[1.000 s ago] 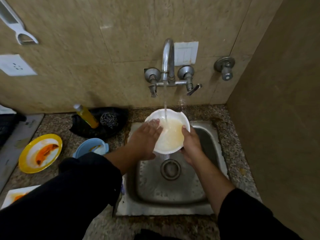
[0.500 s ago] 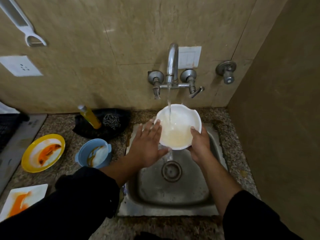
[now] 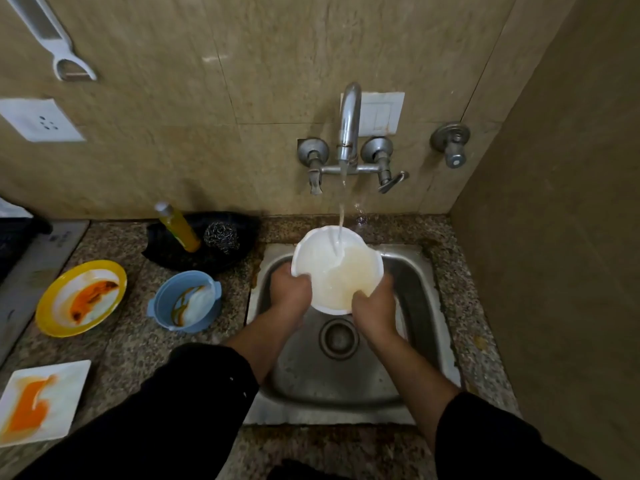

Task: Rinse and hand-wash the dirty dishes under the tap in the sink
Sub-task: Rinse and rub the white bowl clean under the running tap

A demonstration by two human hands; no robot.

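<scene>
A white bowl (image 3: 332,268) with cloudy water in it is held over the steel sink (image 3: 426,306), under the running tap (image 3: 349,123). My left hand (image 3: 289,289) grips the bowl's left rim, thumb inside. My right hand (image 3: 375,306) grips its lower right rim. The stream lands inside the bowl. On the counter to the left lie a yellow plate (image 3: 81,297) with orange smears, a blue bowl (image 3: 185,301) with brown streaks, and a white square plate (image 3: 41,401) smeared orange.
A yellow soap bottle (image 3: 178,228) and a steel scrubber (image 3: 221,237) rest on a black tray (image 3: 194,258) behind the blue bowl. A side wall stands close on the right. A second valve (image 3: 450,142) juts from the back wall. The granite counter (image 3: 138,341) surrounds the sink.
My left hand has gone from flat against the bowl's side to gripping its rim. My right hand shifted along the lower rim, and the bowl tipped slightly.
</scene>
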